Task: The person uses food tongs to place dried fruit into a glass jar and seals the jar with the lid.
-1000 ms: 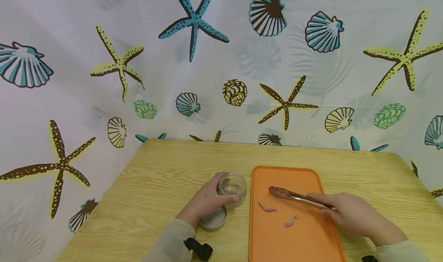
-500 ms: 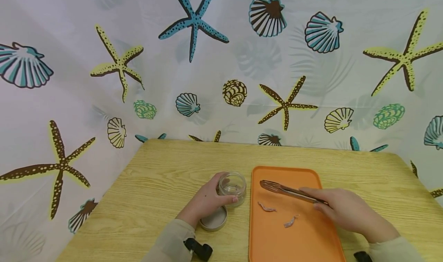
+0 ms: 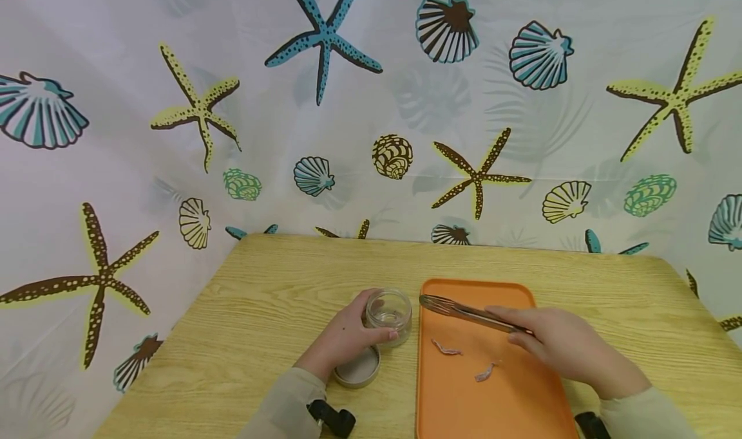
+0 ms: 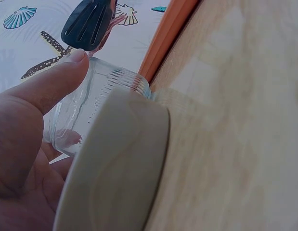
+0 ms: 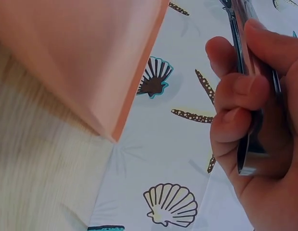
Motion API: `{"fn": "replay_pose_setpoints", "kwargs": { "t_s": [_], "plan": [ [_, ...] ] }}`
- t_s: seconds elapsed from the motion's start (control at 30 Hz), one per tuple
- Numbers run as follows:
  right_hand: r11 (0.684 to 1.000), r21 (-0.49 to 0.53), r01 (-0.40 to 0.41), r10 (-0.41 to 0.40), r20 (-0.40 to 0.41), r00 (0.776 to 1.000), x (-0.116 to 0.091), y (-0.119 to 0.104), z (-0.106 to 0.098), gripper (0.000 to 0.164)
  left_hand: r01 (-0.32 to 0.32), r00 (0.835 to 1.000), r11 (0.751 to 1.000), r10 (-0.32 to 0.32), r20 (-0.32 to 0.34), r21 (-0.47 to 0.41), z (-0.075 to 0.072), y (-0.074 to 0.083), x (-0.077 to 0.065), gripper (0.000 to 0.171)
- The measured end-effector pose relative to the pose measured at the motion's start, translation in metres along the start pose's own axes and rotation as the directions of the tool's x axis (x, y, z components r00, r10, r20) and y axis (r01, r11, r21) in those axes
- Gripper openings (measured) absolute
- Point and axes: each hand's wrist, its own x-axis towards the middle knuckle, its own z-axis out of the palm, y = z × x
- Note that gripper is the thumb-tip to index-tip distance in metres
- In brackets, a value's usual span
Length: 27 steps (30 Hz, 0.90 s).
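Note:
My left hand (image 3: 348, 329) holds a small open glass jar (image 3: 394, 317), thumb across its near side and fingers behind it. A round jar lid (image 3: 361, 367) lies beside it, partly under the wrist. In my right hand (image 3: 565, 349) are metal tongs (image 3: 472, 314), gripped near the rear end. Their slotted head (image 4: 88, 24) hovers over the left edge of the orange tray (image 3: 493, 413), close to the jar. Whether anything sits between the tips cannot be told. Two thin, twisted, pale pinkish strips, one upper (image 3: 446, 347) and one lower (image 3: 485, 371), lie on the tray.
The wooden table (image 3: 278, 297) carries the jar, lid and tray. A patterned cloth (image 3: 371, 104) with starfish and shells rises behind and at the sides. The tray's low raised rim (image 3: 420, 374) runs just right of the jar.
My right hand has moved left and slightly away from me, bringing the tongs' head from over the tray to its left edge near the jar. The left hand and the jar stay put.

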Motion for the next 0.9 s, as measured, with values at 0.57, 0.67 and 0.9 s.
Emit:
{"fn": "replay_pose_setpoints", "kwargs": {
  "t_s": [0.57,0.67,0.9],
  "plan": [
    [1.000,0.005,0.020,-0.020,0.018,1.000,0.022,-0.020,-0.001,0.048,-0.013,1.000,1.000,0.013,0.018,-0.020,0.001,-0.001,0.001,0.094],
    [1.000,0.007,0.008,-0.009,0.024,1.000,0.025,-0.024,-0.002,0.048,-0.019,1.000,1.000,0.020,0.016,-0.015,0.001,-0.002,0.001,0.095],
    [1.000,-0.006,0.028,-0.028,0.021,0.999,0.031,-0.030,-0.002,0.048,-0.016,1.000,1.000,0.017,0.018,-0.014,0.001,-0.002,0.002,0.095]
  ]
}}
